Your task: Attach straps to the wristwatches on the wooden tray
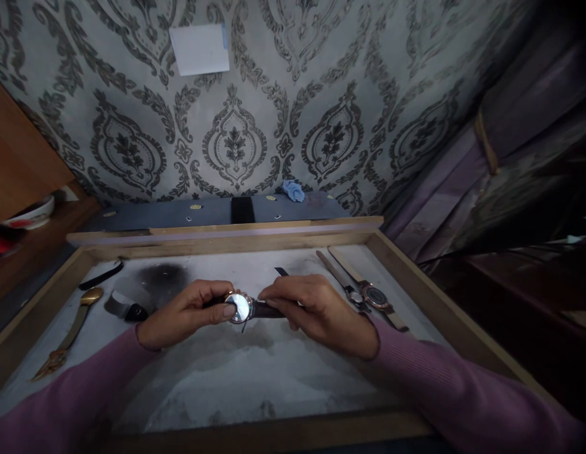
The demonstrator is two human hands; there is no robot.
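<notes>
Over the middle of the tray I hold a wristwatch (239,307) with a round, shiny face and a rose-gold case. My left hand (193,309) pinches the case, the thumb lying on the edge of the face. My right hand (321,309) is closed at the watch's dark strap (267,310), fingertips together near the end of the case. Part of the strap is hidden under these fingers. A short dark strip with a pale edge (281,272) shows just behind my right hand; I cannot tell whether the hand touches it.
The wooden-rimmed tray (226,237) has a pale, stained bottom. Gold-coloured (75,328) and dark-strapped watches lie at left, two more watches (375,295) at right. Behind the rim are a black flat object (242,210) and a crumpled blue cloth (293,190).
</notes>
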